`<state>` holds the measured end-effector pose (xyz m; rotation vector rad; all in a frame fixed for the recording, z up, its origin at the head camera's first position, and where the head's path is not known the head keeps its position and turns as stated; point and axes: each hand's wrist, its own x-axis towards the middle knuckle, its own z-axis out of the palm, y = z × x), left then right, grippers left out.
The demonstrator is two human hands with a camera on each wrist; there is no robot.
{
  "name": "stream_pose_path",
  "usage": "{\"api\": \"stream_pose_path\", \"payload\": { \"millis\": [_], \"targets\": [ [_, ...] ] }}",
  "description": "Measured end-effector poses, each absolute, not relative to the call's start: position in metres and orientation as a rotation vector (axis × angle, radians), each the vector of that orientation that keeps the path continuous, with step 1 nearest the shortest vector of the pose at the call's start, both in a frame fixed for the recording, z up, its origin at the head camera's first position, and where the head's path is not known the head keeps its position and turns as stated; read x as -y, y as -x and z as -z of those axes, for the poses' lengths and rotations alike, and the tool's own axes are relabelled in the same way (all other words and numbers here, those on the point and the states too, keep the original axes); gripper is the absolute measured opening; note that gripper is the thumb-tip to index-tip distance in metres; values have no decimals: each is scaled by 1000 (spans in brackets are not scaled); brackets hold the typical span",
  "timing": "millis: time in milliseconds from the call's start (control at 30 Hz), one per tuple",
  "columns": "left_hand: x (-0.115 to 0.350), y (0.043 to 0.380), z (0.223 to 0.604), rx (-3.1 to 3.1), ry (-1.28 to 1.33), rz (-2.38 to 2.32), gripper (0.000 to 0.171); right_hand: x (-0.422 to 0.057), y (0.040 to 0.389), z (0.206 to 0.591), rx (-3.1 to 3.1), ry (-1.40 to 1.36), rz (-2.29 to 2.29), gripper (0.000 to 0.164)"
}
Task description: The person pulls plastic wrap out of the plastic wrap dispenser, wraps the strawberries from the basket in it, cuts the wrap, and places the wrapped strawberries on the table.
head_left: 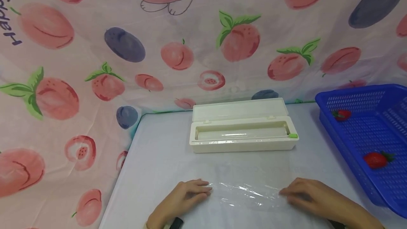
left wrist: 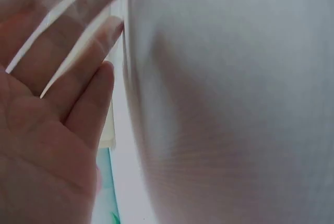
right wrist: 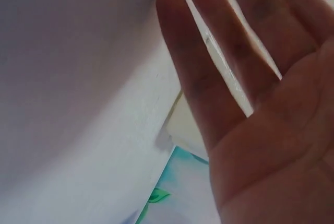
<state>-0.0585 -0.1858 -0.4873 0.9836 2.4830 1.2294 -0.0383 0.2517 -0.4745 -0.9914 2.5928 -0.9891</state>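
Note:
A sheet of clear cling film (head_left: 251, 193), wrinkled and shiny, stretches low over the white table between both hands. My left hand (head_left: 184, 199) holds its left edge between thumb and fingertips. In the left wrist view, film lies across the fingers (left wrist: 68, 41), which are only slightly bent. At the opposite edge, my right hand (head_left: 313, 197) pinches the film. The right wrist view shows the palm and long fingers (right wrist: 195, 72), but the pinched edge is hidden there. Behind the film stands a white cling film dispenser (head_left: 243, 146), lid raised, with a green slider (head_left: 293, 135).
A blue plastic basket (head_left: 346, 162) stands on the right, near my right forearm. Inside lie two strawberries, one toward the front (head_left: 376, 160) and another at the back (head_left: 342, 115). A fruit-printed cloth (head_left: 197, 20) hangs behind and left of the white table (head_left: 152, 151).

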Motion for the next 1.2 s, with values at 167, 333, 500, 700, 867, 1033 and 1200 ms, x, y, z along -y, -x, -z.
{"api": "stream_pose_path", "payload": {
  "millis": [167, 333, 500, 700, 867, 1033, 1200],
  "targets": [
    [184, 58, 485, -2437, -822, -1256, 31, -246, 38, 476, -2679, 953, 968, 15],
    [180, 56, 487, -2485, -784, -1238, 20, -242, 38, 478, -2698, 955, 916, 24],
    [176, 52, 487, -2563, -773, -1199, 31, -241, 37, 480, -2712, 1004, 889, 30],
    [176, 48, 484, -2614, -822, -1132, 39, -241, 38, 478, -2736, 1054, 803, 29],
    [177, 46, 484, -2634, -894, -1111, 42, -240, 38, 474, -2713, 1008, 730, 26],
    [177, 45, 487, -2643, -919, -1136, 40, -240, 39, 470, -2721, 1006, 663, 24],
    [177, 45, 488, -2641, -874, -1118, 41, -240, 41, 464, -2795, 1068, 663, 23]
  ]
}}
